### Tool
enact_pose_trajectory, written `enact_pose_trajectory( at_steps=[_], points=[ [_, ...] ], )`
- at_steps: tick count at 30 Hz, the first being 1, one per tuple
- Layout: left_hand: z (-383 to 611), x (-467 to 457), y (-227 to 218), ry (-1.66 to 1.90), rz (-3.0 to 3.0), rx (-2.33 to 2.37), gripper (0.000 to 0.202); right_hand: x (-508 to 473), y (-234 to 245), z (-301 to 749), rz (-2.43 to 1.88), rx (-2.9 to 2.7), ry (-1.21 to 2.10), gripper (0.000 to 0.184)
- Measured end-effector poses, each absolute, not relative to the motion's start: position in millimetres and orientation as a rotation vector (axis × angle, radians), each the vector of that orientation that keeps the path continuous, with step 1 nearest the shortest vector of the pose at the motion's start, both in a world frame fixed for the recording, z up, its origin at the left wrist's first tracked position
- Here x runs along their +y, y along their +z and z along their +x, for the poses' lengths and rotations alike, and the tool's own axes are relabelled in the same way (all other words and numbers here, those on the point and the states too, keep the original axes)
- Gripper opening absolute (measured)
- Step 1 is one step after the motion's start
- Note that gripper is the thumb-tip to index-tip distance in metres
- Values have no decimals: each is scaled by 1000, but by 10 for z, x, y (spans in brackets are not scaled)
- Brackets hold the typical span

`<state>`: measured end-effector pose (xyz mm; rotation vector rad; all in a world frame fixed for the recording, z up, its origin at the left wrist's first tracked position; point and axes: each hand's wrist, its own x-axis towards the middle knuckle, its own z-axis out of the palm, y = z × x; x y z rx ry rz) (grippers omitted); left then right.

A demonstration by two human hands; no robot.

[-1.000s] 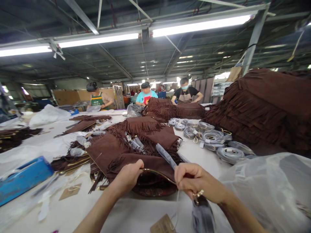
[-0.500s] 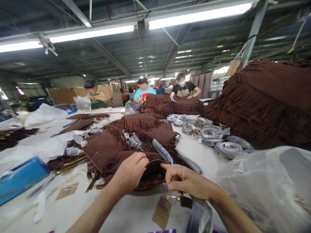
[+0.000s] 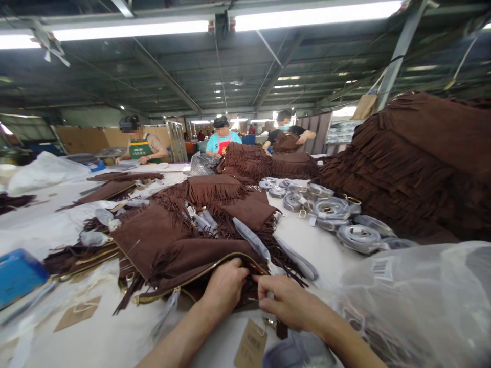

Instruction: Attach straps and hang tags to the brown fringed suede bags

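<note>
A brown suede fringed bag [image 3: 192, 255] with a gold zipper lies on the white table in front of me. My left hand [image 3: 226, 286] is closed on the bag's zipper edge near its right end. My right hand [image 3: 287, 304] pinches the same spot from the right, fingers pressed together at the bag's corner. A brown paper hang tag [image 3: 251, 345] on a string dangles below my hands. A wrapped grey strap [image 3: 253, 240] lies across the bag just above my hands.
More brown fringed bags [image 3: 215, 191] lie behind; a tall pile [image 3: 414, 158] rises at right. Coiled wrapped straps [image 3: 330, 209] lie mid-right, clear plastic bags [image 3: 418, 301] at lower right, a blue box [image 3: 17, 273] at left. Three people work at the far end.
Both hands came together at the bag's zipper corner; the open mouth of the bag is now closed up. The view shifted right and down.
</note>
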<state>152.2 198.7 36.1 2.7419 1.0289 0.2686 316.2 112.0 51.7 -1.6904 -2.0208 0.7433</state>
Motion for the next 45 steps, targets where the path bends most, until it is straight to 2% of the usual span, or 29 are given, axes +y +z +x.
enact_pose_trajectory(
  at_steps=[10, 17, 21, 34, 42, 45],
  points=[
    [1566, 2093, 231, 347, 2685, 1037, 23, 1157, 430, 3134, -1736, -1960, 580, 16],
    [1561, 2047, 186, 563, 2531, 1093, 24, 1308, 480, 2912, -2150, -1876, 289, 19],
    [1532, 2032, 211, 655, 2409, 1096, 24, 1311, 498, 2843, -2178, -1892, 169, 21],
    [1484, 2068, 278, 714, 2173, 919, 26, 1348, 359, 2791, -2147, -1910, 37, 20],
    [1505, 2105, 273, 672, 2158, 955, 8, 1411, 272, 2773, -2111, -1931, 29, 20],
    [1496, 2090, 294, 664, 2181, 971, 10, 1394, 294, 2800, -2067, -1902, 96, 19]
  ],
)
